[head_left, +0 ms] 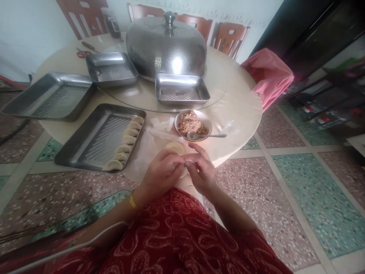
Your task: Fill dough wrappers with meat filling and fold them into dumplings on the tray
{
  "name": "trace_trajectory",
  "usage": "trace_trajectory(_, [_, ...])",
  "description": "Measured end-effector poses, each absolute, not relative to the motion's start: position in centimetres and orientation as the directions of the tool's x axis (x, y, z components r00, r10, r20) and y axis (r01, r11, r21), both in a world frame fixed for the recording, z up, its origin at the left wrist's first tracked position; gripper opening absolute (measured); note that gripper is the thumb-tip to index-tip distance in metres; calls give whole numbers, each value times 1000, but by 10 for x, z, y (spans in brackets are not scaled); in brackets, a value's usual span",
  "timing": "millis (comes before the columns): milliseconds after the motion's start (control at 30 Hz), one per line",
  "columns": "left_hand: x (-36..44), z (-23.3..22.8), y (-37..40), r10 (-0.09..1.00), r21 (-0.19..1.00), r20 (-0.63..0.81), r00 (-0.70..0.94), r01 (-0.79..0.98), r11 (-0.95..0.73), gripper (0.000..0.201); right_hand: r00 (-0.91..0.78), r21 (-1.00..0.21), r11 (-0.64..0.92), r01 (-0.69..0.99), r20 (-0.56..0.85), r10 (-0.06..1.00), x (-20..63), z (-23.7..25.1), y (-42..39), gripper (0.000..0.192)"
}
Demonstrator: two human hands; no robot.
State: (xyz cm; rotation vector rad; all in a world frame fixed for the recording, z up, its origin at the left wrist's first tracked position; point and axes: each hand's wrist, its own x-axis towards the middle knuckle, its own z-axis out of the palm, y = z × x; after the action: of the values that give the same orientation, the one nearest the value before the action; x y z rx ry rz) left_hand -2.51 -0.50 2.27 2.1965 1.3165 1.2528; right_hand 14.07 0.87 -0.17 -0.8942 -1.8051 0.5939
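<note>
My left hand (162,173) and my right hand (202,170) meet in front of me at the table's near edge, fingertips pinched together on a dumpling (186,164) that is mostly hidden between them. A round dough wrapper (175,147) lies on the table just beyond my left hand. A bowl of minced filling (193,125) with a spoon (207,135) stands behind my hands. A metal tray (94,140) to the left carries a row of several folded dumplings (125,144) along its right side.
Three more metal trays (51,97) (111,68) (182,89) stand on the round table, behind them a domed metal food cover (167,47). Scissors (84,53) lie at the far left. A chair with pink cloth (268,76) is on the right. Wooden chairs stand beyond.
</note>
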Motion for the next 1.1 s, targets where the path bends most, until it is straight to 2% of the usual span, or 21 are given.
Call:
trace_trajectory(133, [-22, 17, -6, 845, 628, 517, 137, 610, -483, 10, -175, -775, 549, 314, 521, 836, 141, -4, 12, 11])
trace_trajectory(400, [-20, 9, -2, 869, 621, 486, 97, 661, -421, 10, -166, -780, 555, 289, 531, 831, 137, -5, 15, 10])
trace_trajectory(633, [-18, 6, 4, 742, 428, 647, 176, 722, -543, 7, -162, -793, 544, 275, 520, 839, 136, -8, 14, 11])
trace_trajectory(967, [-18, 4, 7, 629, 255, 749, 209, 785, -564, 9, -154, -817, 513, 265, 489, 858, 135, -6, 15, 9])
trace_trajectory(1033, [-18, 3, 7, 655, 313, 735, 174, 769, -557, 6, -147, -830, 498, 251, 476, 867, 135, -6, 16, 9])
trace_trajectory(1100, [-18, 2, 5, 735, 430, 668, 115, 747, -507, 9, -133, -836, 491, 246, 473, 871, 136, -7, 16, 9])
